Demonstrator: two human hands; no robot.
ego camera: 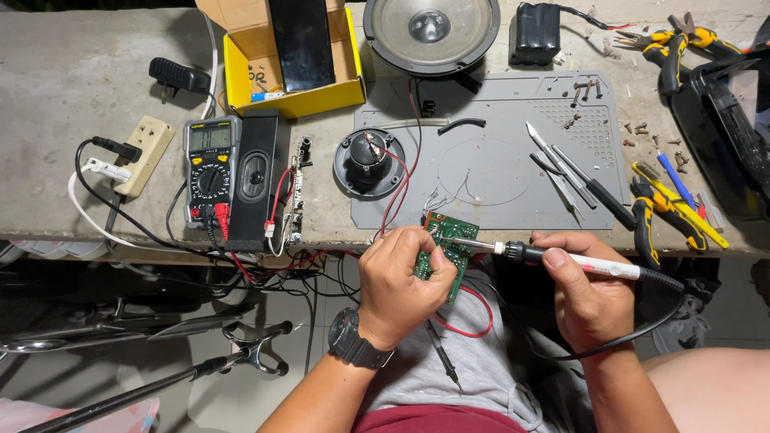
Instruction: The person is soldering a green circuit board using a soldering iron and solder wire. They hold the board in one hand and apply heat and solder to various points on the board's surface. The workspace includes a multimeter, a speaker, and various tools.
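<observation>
Left hand (401,285) gripping green circuit board (446,250) (partly hidden) | right hand (584,293) clasping soldering iron (561,261)

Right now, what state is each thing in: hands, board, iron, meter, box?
left hand: gripping the green circuit board
right hand: gripping the soldering iron, tip on the board
multimeter: probe leads plugged in
yellow box: open, flaps up
power strip: plugs inserted

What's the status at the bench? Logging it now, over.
Left hand grips green circuit board. Right hand holds soldering iron, tip on the board. Red and black wires trail under the board; nothing blocks the tip.
</observation>
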